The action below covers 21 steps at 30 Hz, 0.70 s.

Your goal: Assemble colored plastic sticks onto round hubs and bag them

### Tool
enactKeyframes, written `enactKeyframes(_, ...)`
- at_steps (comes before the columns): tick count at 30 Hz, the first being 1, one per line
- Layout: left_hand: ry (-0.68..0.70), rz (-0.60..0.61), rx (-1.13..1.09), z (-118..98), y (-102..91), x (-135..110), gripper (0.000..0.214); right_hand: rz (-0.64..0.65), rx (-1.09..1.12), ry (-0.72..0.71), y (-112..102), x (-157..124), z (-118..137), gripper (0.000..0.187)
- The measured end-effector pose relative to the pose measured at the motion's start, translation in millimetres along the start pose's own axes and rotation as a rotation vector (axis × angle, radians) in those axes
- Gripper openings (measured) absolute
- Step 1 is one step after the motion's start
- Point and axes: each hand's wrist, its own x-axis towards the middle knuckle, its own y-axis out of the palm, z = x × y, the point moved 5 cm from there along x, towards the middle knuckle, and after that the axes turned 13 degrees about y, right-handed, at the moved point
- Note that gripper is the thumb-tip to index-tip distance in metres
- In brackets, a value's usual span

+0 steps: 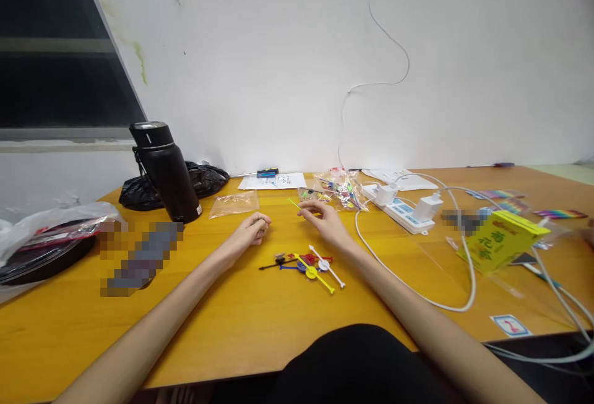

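My right hand pinches a thin yellow-green arrow, seemingly a spinner pointer; its tip sticks out to the left and my fingers hide the rest. Across from it, my left hand is closed with curled fingers above the table, and whatever is inside is hidden. Between my forearms lies a loose pile of plastic spinner arrows: a yellow one, a white one, a black one, plus red and blue ones partly covered by the others.
A black bottle stands at the left before a black bag. Clear packets with small coloured parts lie at the back. On the right are a power strip, a looping white cable and a yellow box.
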Motion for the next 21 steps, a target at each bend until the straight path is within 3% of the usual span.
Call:
enactKeyframes(4, 0.017, -0.067, -0.010, 2.2, -5.4, 2.3, 0.024, -0.030, -0.181, -0.098, 0.2, -1.8, -0.5, 0.017)
enactKeyframes(9, 0.042, -0.163, -0.072, -4.0, -12.4, 2.9, 0.036, -0.008, -0.250, -0.108, 4.7, -0.1, -8.2, 0.015)
enactKeyframes(16, 0.061, -0.101, -0.167, -11.7, -2.2, 0.0, 0.048, 0.019, -0.248, -0.104, 17.6, 13.0, -19.6, 0.018)
enactKeyframes(21, 0.084, -0.070, -0.216, -14.6, -0.5, 1.9, 0.048, 0.122, -0.342, -0.153, 33.9, 25.9, -21.1, 0.017)
